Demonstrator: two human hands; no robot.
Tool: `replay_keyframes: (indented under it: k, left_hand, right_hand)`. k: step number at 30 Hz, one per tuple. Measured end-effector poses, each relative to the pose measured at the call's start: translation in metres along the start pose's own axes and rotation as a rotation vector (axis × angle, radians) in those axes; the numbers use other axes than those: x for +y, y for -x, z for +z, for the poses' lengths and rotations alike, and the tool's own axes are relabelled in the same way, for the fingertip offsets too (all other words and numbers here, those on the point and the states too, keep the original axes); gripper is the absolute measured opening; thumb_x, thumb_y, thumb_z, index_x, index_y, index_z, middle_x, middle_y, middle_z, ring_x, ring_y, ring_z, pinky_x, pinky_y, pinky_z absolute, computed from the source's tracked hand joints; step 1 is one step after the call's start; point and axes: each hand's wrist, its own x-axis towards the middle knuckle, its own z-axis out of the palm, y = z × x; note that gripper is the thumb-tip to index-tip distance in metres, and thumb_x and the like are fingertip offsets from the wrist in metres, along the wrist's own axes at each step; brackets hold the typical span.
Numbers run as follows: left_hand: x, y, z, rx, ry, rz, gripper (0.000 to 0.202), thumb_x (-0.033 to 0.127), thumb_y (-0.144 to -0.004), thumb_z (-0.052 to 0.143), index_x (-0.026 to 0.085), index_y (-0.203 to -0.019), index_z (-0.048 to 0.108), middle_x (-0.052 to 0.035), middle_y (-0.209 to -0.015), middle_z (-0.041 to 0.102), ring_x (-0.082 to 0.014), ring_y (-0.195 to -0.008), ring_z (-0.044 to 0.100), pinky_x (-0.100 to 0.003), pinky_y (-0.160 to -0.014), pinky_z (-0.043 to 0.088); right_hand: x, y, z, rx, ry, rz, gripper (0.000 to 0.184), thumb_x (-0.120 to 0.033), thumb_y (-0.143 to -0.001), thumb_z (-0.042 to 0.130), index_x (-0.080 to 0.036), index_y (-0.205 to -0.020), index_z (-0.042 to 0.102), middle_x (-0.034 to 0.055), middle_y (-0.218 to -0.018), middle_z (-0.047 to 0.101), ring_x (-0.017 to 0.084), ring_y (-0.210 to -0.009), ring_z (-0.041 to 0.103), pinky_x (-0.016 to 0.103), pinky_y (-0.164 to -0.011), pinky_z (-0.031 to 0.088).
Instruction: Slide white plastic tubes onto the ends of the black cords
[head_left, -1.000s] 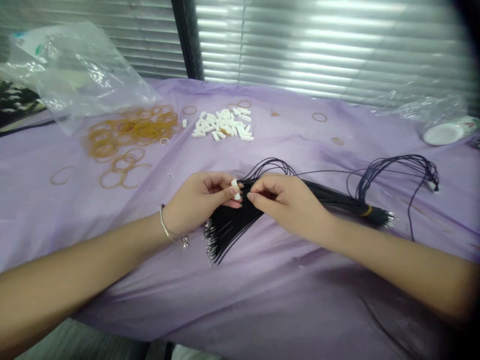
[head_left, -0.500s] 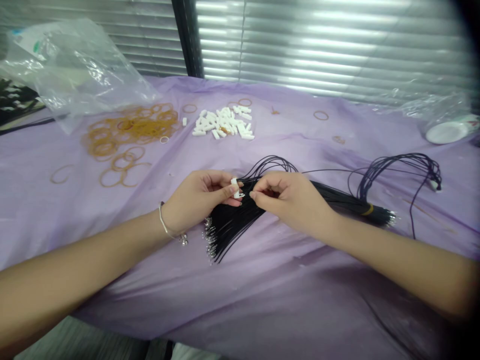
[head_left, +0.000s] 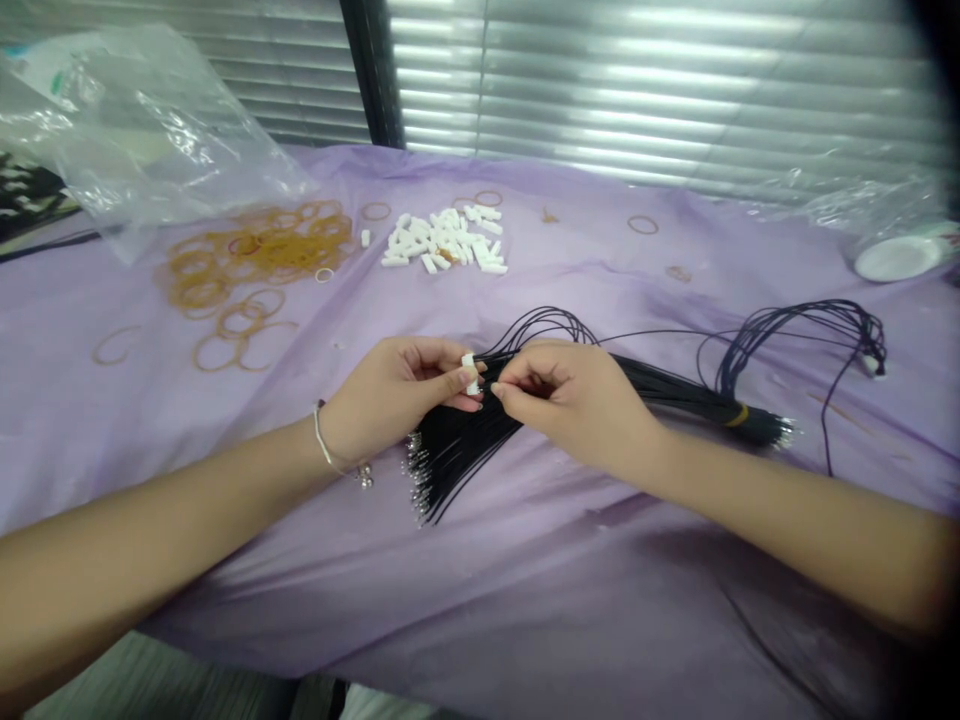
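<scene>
My left hand (head_left: 397, 392) pinches a small white plastic connector (head_left: 469, 372) between thumb and fingers. My right hand (head_left: 574, 395) faces it, fingers pinched on the end of a thin black wire (head_left: 525, 352) held at the connector. Both hands hover over a bundle of black wires (head_left: 465, 450) with metal tips fanned out toward me. The bundle is tied by a yellow rubber band (head_left: 733, 415) at its right end. A bracelet is on my left wrist.
A purple cloth (head_left: 525, 560) covers the table. A pile of white connectors (head_left: 446, 243) lies at the back, tan rubber bands (head_left: 247, 265) to its left. Clear plastic bags lie at far left (head_left: 142, 130) and far right (head_left: 877, 215). A looped set of black wires (head_left: 810, 335) lies right.
The hands stay together at the connector; the right fingertips have closed in a little on it. The view has shifted slightly.
</scene>
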Motion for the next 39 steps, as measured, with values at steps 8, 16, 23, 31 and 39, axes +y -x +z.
replay_keyframes:
  k: [8,16,23,31,39]
  left_hand:
    - [-0.002,0.0,0.002,0.006,-0.028,0.019,0.015,0.027,-0.074,0.068,0.014,-0.082,0.069,-0.0006,-0.076,0.069,-0.0115,-0.069,0.066,-0.025,-0.073,0.056]
    - [0.001,0.001,0.0,-0.009,-0.006,0.009,0.014,0.025,-0.075,0.067,0.013,-0.08,0.067,-0.0006,-0.078,0.068,-0.009,-0.069,0.065,-0.018,-0.07,0.054]
    - [0.001,0.002,0.003,0.023,0.006,0.017,0.017,0.029,-0.071,0.071,0.014,-0.079,0.068,0.0009,-0.076,0.068,-0.0101,-0.068,0.065,-0.021,-0.071,0.055]
    - [-0.003,0.003,0.007,0.083,0.038,0.039,0.021,0.03,-0.069,0.072,0.01,-0.078,0.068,-0.0013,-0.075,0.067,-0.0116,-0.065,0.065,-0.023,-0.068,0.056]
    - [-0.001,0.001,0.001,0.014,0.071,0.015,0.02,0.029,-0.071,0.071,0.011,-0.078,0.068,0.0,-0.072,0.066,-0.0091,-0.066,0.063,-0.02,-0.068,0.054]
  right_hand:
    - [-0.001,0.001,0.004,-0.019,-0.036,0.063,0.014,-0.018,-0.075,0.056,-0.015,-0.062,0.059,-0.0031,-0.057,0.052,0.007,-0.052,0.043,0.02,-0.049,0.031]
    - [-0.002,0.0,-0.003,-0.084,-0.033,0.067,0.012,-0.022,-0.079,0.056,-0.015,-0.07,0.059,-0.0036,-0.059,0.051,0.007,-0.053,0.042,0.019,-0.05,0.032]
    - [-0.001,0.0,0.0,-0.083,-0.056,0.061,0.016,-0.02,-0.081,0.053,-0.015,-0.067,0.061,-0.0027,-0.06,0.052,0.007,-0.055,0.043,0.02,-0.051,0.032]
    - [0.002,0.001,0.009,-0.012,-0.057,0.028,0.017,-0.018,-0.079,0.056,-0.015,-0.063,0.06,-0.0036,-0.058,0.051,0.006,-0.054,0.044,0.019,-0.05,0.032]
    - [-0.003,0.002,-0.008,0.022,0.121,-0.212,0.004,-0.014,-0.08,0.056,-0.013,-0.08,0.06,0.0015,-0.074,0.054,0.009,-0.067,0.048,0.022,-0.061,0.039]
